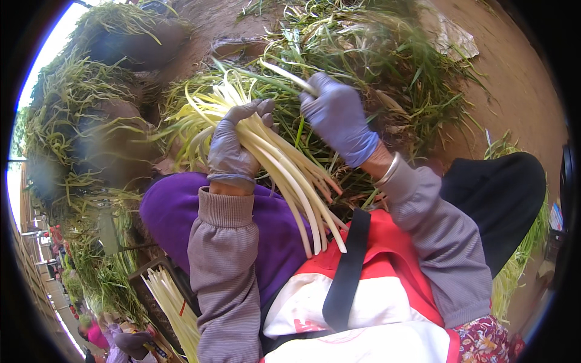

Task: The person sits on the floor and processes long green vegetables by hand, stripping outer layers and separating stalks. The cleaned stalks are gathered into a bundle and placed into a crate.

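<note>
My left hand (pixel 233 147), in a thin stained glove, is wrapped around a bundle of long pale stalks (pixel 283 159), which look like blanched garlic shoots. Their yellow leafy ends (pixel 199 106) fan out beyond the fingers, and the white ends hang over my purple-covered knee (pixel 172 204) towards my apron. To the right, my right hand (pixel 338 115), in a bluish glove, grips a single pale stalk (pixel 286 75) that points up and left. It is apart from the bundle. The right hand is slightly blurred, and its fingertips are partly hidden.
A loose heap of green leaves (pixel 363 50) covers the ground before me. More leafy plants (pixel 81 122) are piled at the left. Beside my left sleeve, a dark crate (pixel 140 272) holds a tied bundle of stalks (pixel 168 299). People (pixel 127 340) sit farther off, lower left.
</note>
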Tool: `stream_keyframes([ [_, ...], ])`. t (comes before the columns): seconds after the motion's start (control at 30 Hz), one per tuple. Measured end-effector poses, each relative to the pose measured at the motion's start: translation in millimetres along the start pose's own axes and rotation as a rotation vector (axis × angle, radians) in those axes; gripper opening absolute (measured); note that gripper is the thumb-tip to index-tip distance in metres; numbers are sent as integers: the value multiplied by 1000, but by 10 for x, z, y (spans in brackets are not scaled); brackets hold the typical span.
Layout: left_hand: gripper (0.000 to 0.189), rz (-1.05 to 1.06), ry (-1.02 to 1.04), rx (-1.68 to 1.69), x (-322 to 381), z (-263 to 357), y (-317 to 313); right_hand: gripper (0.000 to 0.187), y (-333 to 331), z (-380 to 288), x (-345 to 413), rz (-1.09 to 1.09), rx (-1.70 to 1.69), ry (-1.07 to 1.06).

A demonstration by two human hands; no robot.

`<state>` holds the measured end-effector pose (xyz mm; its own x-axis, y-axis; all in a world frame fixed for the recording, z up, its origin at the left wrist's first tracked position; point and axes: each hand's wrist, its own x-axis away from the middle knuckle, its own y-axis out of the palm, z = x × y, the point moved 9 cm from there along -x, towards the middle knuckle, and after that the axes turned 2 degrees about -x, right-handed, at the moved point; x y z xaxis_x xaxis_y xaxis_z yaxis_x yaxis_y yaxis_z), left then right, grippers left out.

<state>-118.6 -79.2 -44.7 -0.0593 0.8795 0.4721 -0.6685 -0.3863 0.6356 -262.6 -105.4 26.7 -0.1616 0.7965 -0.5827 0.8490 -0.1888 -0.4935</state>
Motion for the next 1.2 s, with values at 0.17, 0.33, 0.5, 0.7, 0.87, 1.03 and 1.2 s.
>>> stream_keyframes([
  [0.17,28,73,10,-63,80,-53,-18,7,262,-313,175,-126,198,-206],
  [0.33,30,129,66,-72,40,48,-147,7,457,-143,210,-306,77,10],
  [0.5,36,25,378,-274,92,775,-283,4,415,-285,362,-317,-85,-158],
  [0.7,21,211,775,-592,429,1561,-743,7,669,-121,834,-623,71,-186],
  [0.87,20,22,633,-300,350,1666,-981,9,670,333,813,-731,117,-56],
  [1.03,31,698,1120,-1342,1170,2325,-1109,17,536,1059,1184,-1216,478,280],
  [1.2,54,-212,1017,-63,1294,2308,-959,41,774,685,921,-1135,329,117],
])
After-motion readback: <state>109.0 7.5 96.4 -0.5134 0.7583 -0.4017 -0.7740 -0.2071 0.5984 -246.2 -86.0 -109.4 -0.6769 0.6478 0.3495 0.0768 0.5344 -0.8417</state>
